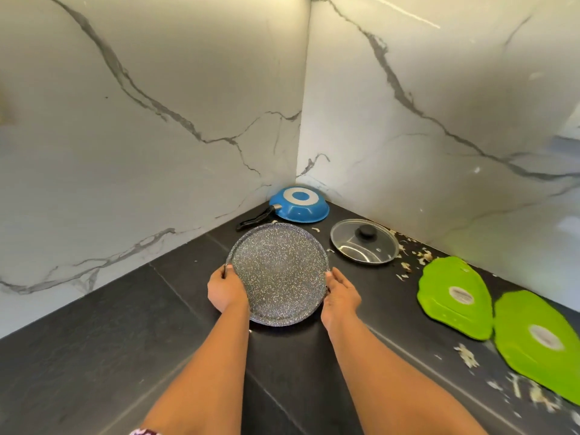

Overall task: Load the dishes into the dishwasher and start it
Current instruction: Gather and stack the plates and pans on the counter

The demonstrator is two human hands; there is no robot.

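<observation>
A round speckled grey pan (pixel 277 271) is at the middle of the dark countertop (pixel 110 356). My left hand (pixel 226 290) grips its left rim, thumb over the edge. My right hand (pixel 340 298) grips its right rim the same way. Whether the pan rests on the counter or is just off it, I cannot tell. Behind it, in the corner, a blue frying pan (pixel 299 205) with a black handle lies upside down. A glass lid (pixel 364 241) with a black knob lies to the right of the speckled pan.
Two green plastic boards (pixel 455 296) (pixel 539 343) lie upside down at the right, near the wall. Pale food scraps (pixel 467 356) are scattered around them and by the lid. Marble walls meet in a corner behind the blue pan.
</observation>
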